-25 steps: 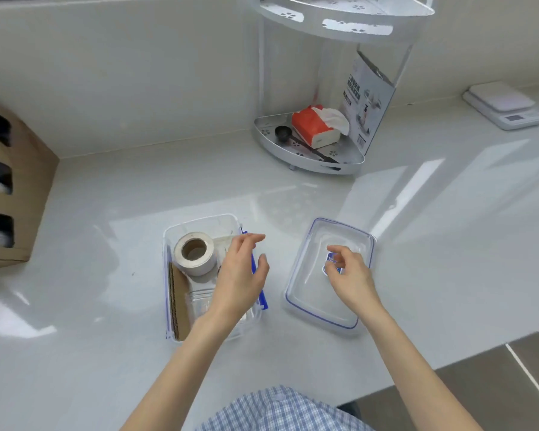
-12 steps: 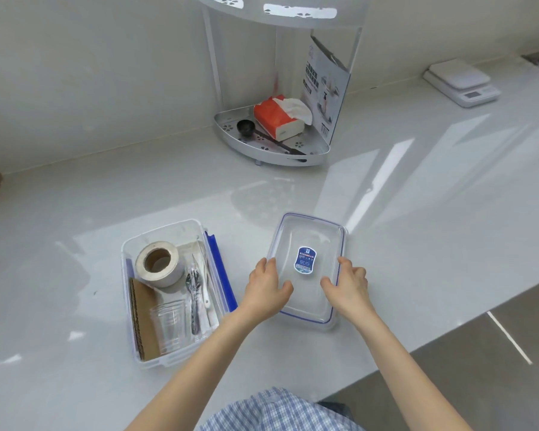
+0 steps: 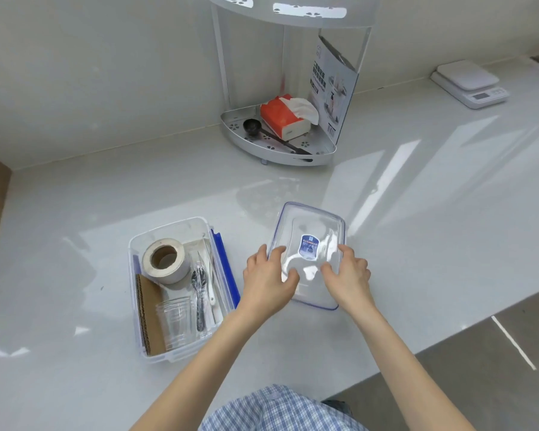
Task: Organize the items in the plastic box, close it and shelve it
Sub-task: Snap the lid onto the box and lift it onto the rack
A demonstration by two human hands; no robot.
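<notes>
A clear plastic box (image 3: pixel 137 244) with blue clips stands open on the white counter. Inside lie a roll of tape (image 3: pixel 164 259), a piece of corrugated cardboard (image 3: pixel 150 318), stacked clear cups (image 3: pixel 175 318) and plastic cutlery (image 3: pixel 199 290). To its right is the clear lid (image 3: pixel 311 225) with a blue label. My left hand (image 3: pixel 268 281) grips the lid's near left edge and my right hand (image 3: pixel 349 275) grips its near right edge. The lid's near end looks tilted up off the counter.
A white corner shelf rack (image 3: pixel 277 154) stands at the back with an orange tissue pack (image 3: pixel 283 118), a black scoop (image 3: pixel 252 126) and a leaflet. A white kitchen scale (image 3: pixel 470 84) sits far right. The counter edge runs diagonally at the right.
My left hand left the box and joined my right hand on the lid. Both hands now hold its near end, with fingers curled further over it and the near end raised.
</notes>
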